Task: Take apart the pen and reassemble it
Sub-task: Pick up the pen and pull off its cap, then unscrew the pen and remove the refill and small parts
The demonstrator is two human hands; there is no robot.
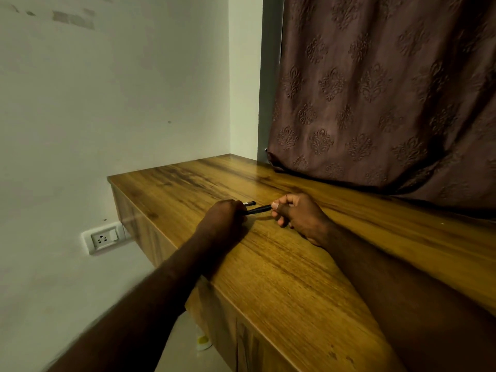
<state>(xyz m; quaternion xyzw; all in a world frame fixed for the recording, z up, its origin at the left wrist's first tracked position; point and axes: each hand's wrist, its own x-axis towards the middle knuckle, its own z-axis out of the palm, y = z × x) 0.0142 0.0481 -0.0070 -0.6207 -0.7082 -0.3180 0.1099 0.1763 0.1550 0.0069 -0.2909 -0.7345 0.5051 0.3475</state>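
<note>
Here, two bare forearms over a wooden desk [268, 264], left hand [224, 213] and right hand [298, 214] each closed around an end of a black pen [259, 209], second dark pen piece [249, 203] poking from the left fist.

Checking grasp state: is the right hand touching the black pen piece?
Touching. Head view shows the right hand with thumb and fingers pinched on the end of the black pen piece.

A home room: a wooden cabinet top [281, 264] against plain painted walls [107, 103], patterned curtain [375, 89] at 1 o'clock, wall socket [103, 238] at 9 o'clock.
</note>
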